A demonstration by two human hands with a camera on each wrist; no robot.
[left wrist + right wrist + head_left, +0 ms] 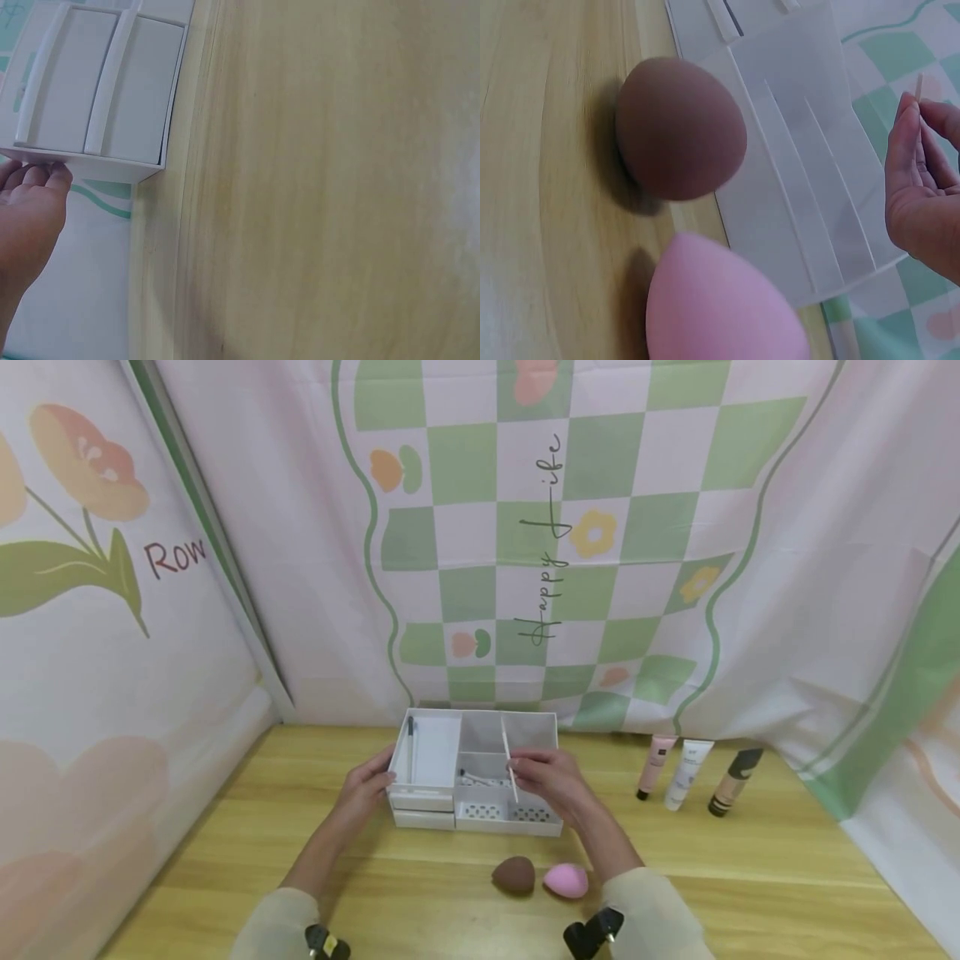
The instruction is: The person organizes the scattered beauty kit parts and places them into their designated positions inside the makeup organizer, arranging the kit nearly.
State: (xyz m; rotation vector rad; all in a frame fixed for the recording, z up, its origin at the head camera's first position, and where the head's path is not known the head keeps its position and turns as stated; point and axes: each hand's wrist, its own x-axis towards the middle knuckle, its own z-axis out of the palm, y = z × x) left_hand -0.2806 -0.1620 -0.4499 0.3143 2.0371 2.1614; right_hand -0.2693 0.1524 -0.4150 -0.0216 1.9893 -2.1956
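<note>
A white desk organizer (423, 818) stands near the back of the table, with drawers on its left and open compartments on its right. My left hand (366, 785) holds its left side, fingertips at the edge of the upper part; in the left wrist view the fingers (56, 178) are bent against the side wall beside two drawer fronts. Over the right compartments, my right hand (551, 779) pinches a thin white stick (507, 752) between thumb and fingers. A slim dark-tipped stick (410, 752) lies in the left top tray. Small thin items (480, 780) lie in a middle compartment.
A brown makeup sponge (513, 876) and a pink makeup sponge (567, 881) lie in front of the organizer. To the right stand a pink tube (656, 768), a white tube (687, 774) and a beige tube with a black cap (735, 782). A patterned curtain (465, 539) hangs behind.
</note>
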